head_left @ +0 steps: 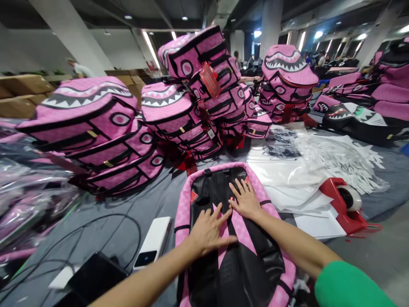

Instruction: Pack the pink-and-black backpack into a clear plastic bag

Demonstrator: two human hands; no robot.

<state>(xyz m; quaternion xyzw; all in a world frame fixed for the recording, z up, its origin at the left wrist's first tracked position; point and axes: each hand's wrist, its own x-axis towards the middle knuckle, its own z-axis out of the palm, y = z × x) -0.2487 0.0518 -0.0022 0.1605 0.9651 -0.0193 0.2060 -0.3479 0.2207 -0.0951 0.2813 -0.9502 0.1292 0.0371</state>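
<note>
Both bare forearms come in from the bottom of the frame and meet near the lower middle. The left hand point(207, 230) lies flat, palm down, fingers spread. The right hand point(244, 198) sits just above it, also flat and splayed, green sleeve at the bottom right.

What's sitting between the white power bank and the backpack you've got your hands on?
Nothing: in the head view, only a narrow strip of bare grey table cover separates the white power bank from the backpack's pink edge.
</note>
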